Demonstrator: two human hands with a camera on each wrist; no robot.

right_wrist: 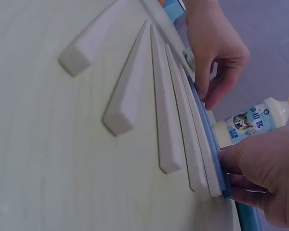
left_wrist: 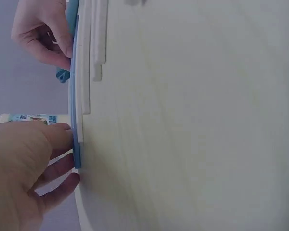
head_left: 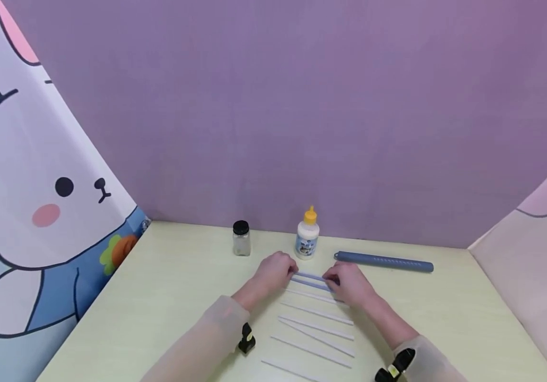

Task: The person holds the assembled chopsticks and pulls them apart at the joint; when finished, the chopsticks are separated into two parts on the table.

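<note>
Two slim blue sticks (head_left: pixel 310 285) lie at the far end of a row of white sticks (head_left: pixel 318 311). My left hand (head_left: pixel 275 270) pinches the left end of the farther blue stick, and my right hand (head_left: pixel 349 284) pinches near its right end. In the right wrist view the blue stick (right_wrist: pixel 207 127) runs beside the closest white stick, with the right thumb against it. The left wrist view has the blue stick (left_wrist: pixel 77 151) at the left fingertips. Which of the two blue sticks each wrist view shows, I cannot tell.
Behind the hands stand a white glue bottle (head_left: pixel 307 241) with a yellow cap and a small clear jar (head_left: pixel 242 241) with a black lid. A grey-blue rod (head_left: pixel 383 261) lies at the back right. A purple backdrop (head_left: pixel 273 132) rises along the table's far edge.
</note>
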